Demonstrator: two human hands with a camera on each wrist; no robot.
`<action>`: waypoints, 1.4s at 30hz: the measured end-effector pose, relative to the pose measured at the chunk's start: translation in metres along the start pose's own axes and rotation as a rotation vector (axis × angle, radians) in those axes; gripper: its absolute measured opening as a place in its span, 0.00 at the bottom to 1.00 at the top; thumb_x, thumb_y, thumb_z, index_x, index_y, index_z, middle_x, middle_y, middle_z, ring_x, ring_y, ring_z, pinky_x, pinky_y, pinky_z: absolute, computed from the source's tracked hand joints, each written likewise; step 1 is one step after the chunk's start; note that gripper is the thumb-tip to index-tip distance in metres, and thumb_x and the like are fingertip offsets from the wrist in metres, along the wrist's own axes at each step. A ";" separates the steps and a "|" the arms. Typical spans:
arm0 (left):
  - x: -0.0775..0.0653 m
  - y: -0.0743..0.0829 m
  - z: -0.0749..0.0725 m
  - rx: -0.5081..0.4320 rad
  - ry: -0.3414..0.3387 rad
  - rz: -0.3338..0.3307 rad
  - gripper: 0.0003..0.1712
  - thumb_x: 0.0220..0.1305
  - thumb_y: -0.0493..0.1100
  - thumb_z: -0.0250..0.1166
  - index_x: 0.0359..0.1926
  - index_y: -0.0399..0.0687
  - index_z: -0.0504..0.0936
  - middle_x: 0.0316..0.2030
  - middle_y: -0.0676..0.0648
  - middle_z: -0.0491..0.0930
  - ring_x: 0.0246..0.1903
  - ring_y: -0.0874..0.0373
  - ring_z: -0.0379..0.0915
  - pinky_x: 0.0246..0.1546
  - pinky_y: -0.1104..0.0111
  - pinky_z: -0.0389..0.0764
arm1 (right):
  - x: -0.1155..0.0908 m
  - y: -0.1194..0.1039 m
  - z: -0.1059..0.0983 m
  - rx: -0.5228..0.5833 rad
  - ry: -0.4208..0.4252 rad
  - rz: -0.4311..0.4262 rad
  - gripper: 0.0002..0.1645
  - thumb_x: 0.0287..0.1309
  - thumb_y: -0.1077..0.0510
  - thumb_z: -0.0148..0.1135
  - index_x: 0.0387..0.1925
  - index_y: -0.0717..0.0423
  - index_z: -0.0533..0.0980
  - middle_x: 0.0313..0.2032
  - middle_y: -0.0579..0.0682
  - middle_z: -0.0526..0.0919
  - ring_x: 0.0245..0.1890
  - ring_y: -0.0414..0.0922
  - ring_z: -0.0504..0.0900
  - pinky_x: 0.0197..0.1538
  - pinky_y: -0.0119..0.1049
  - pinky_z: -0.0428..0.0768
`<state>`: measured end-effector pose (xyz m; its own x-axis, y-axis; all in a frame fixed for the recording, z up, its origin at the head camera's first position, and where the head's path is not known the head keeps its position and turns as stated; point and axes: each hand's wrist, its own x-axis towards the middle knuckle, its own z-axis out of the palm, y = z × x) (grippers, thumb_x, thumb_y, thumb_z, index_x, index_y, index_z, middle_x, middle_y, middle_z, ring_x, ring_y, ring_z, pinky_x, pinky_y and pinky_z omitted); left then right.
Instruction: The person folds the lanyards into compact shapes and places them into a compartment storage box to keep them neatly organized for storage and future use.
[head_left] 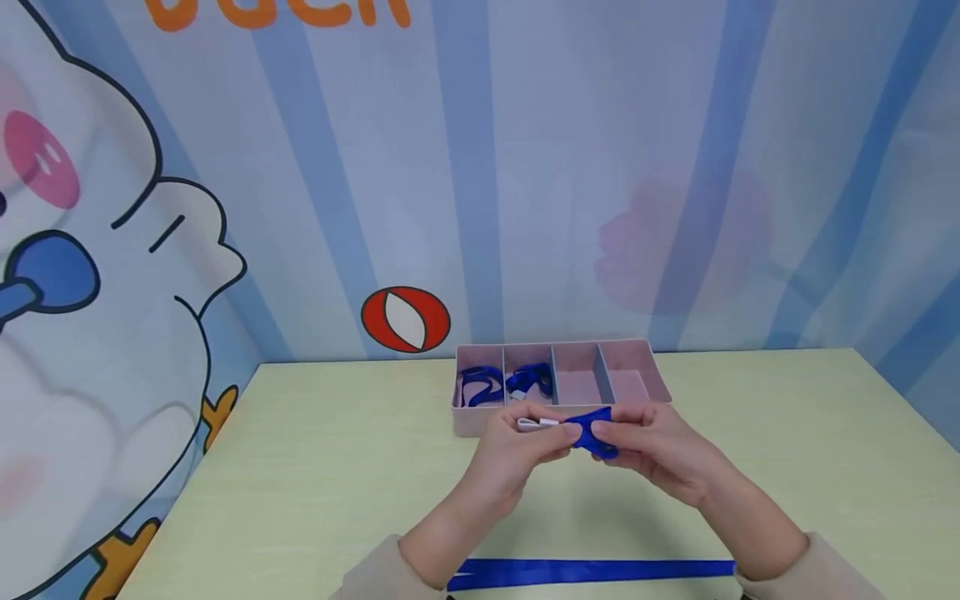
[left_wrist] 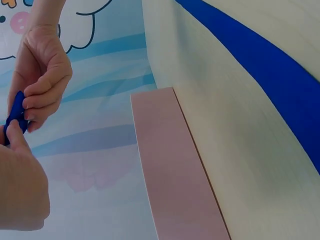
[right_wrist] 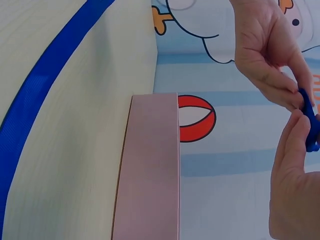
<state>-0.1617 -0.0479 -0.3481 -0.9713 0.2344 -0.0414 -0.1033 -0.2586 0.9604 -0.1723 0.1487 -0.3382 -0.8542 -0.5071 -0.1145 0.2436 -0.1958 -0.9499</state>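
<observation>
Both hands meet in the air in front of the box, on a folded bundle of blue ribbon [head_left: 596, 435] that looks like a lanyard. My left hand [head_left: 512, 450] pinches its left side between thumb and fingers, and a pale clip-like end [head_left: 537, 424] sticks out by that hand. On the other side my right hand [head_left: 669, 454] pinches the bundle, thumb on top. In the left wrist view the blue bundle [left_wrist: 17, 111] shows between the fingertips of the two hands. A second blue ribbon [head_left: 592, 571] lies stretched along the near part of the table, passing by both sleeves.
A pink box [head_left: 471, 423] with four compartments in a row stands at the back of the table [head_left: 337, 467]. Its leftmost compartment holds a coiled blue ribbon [head_left: 480, 387]; the one beside it holds another [head_left: 534, 379]. Behind rises a printed backdrop [head_left: 525, 167].
</observation>
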 end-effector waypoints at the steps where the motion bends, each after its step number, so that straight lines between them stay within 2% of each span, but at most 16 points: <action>1: 0.000 0.001 0.000 0.001 0.004 0.004 0.09 0.54 0.35 0.68 0.36 0.33 0.81 0.42 0.43 0.76 0.30 0.58 0.80 0.41 0.64 0.81 | 0.000 0.000 -0.002 0.012 -0.011 -0.003 0.07 0.62 0.63 0.57 0.32 0.55 0.82 0.33 0.51 0.84 0.33 0.42 0.84 0.43 0.32 0.80; 6: 0.002 0.002 -0.004 0.031 0.031 -0.004 0.09 0.53 0.34 0.69 0.34 0.33 0.81 0.40 0.43 0.75 0.28 0.59 0.80 0.39 0.65 0.81 | 0.001 0.000 -0.005 -0.015 -0.044 -0.049 0.10 0.62 0.65 0.56 0.33 0.53 0.83 0.32 0.50 0.85 0.32 0.41 0.85 0.40 0.30 0.80; 10: 0.004 0.003 -0.008 0.087 0.027 -0.026 0.09 0.52 0.34 0.69 0.35 0.33 0.81 0.35 0.44 0.77 0.28 0.58 0.80 0.38 0.65 0.82 | 0.002 0.000 -0.004 -0.065 -0.017 -0.075 0.09 0.61 0.65 0.57 0.32 0.53 0.83 0.31 0.49 0.85 0.31 0.41 0.85 0.39 0.30 0.81; 13: 0.006 0.005 -0.012 0.165 -0.024 -0.031 0.12 0.53 0.35 0.69 0.39 0.33 0.82 0.34 0.45 0.80 0.29 0.57 0.81 0.38 0.64 0.82 | 0.003 0.001 -0.004 -0.084 -0.003 -0.074 0.08 0.60 0.66 0.58 0.31 0.53 0.82 0.30 0.50 0.85 0.30 0.41 0.85 0.39 0.30 0.81; 17: 0.009 0.010 -0.017 0.318 -0.126 -0.010 0.13 0.54 0.36 0.69 0.42 0.36 0.84 0.36 0.47 0.81 0.30 0.55 0.81 0.37 0.64 0.82 | 0.004 0.001 -0.005 -0.117 -0.007 -0.064 0.07 0.59 0.66 0.59 0.31 0.54 0.82 0.31 0.50 0.85 0.31 0.41 0.85 0.38 0.30 0.81; 20: 0.010 0.012 -0.020 0.412 -0.186 0.007 0.11 0.54 0.36 0.69 0.39 0.37 0.85 0.35 0.48 0.80 0.29 0.56 0.79 0.34 0.66 0.81 | 0.005 0.000 -0.006 -0.144 -0.013 -0.052 0.06 0.58 0.65 0.60 0.31 0.54 0.82 0.31 0.51 0.85 0.31 0.42 0.85 0.38 0.30 0.81; 23: 0.012 0.012 -0.022 0.468 -0.217 0.006 0.09 0.54 0.36 0.69 0.37 0.38 0.85 0.31 0.48 0.81 0.29 0.57 0.78 0.33 0.67 0.80 | 0.006 0.000 -0.007 -0.168 -0.019 -0.042 0.06 0.58 0.64 0.61 0.32 0.54 0.83 0.32 0.51 0.85 0.31 0.42 0.85 0.39 0.30 0.81; 28: 0.015 0.009 -0.022 0.505 -0.237 0.001 0.08 0.55 0.37 0.68 0.36 0.38 0.85 0.27 0.46 0.83 0.29 0.56 0.78 0.35 0.67 0.79 | 0.009 0.000 -0.010 -0.184 -0.026 -0.023 0.06 0.58 0.63 0.61 0.32 0.53 0.83 0.31 0.50 0.85 0.31 0.41 0.84 0.39 0.29 0.81; 36: 0.021 0.003 -0.021 0.614 -0.279 0.061 0.07 0.57 0.37 0.67 0.37 0.40 0.86 0.26 0.50 0.83 0.27 0.61 0.76 0.35 0.67 0.80 | 0.012 0.001 -0.016 -0.210 0.035 0.007 0.04 0.57 0.62 0.63 0.32 0.54 0.83 0.31 0.50 0.84 0.31 0.41 0.84 0.39 0.30 0.81; 39: 0.024 0.002 -0.021 0.610 -0.286 0.079 0.07 0.58 0.37 0.66 0.37 0.39 0.85 0.26 0.49 0.82 0.26 0.60 0.74 0.32 0.70 0.79 | 0.013 0.001 -0.017 -0.243 0.068 0.007 0.05 0.56 0.61 0.64 0.34 0.56 0.83 0.32 0.51 0.84 0.31 0.42 0.84 0.40 0.31 0.81; 42: 0.028 0.001 -0.021 0.602 -0.286 0.080 0.06 0.58 0.36 0.65 0.37 0.39 0.85 0.25 0.46 0.81 0.26 0.58 0.72 0.28 0.72 0.75 | 0.015 0.002 -0.019 -0.298 0.088 0.003 0.11 0.55 0.60 0.65 0.38 0.63 0.81 0.34 0.53 0.85 0.33 0.44 0.84 0.41 0.34 0.81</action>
<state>-0.1935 -0.0613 -0.3542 -0.8676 0.4964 0.0312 0.1844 0.2626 0.9471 -0.1937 0.1567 -0.3474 -0.8934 -0.4300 -0.1298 0.1121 0.0665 -0.9915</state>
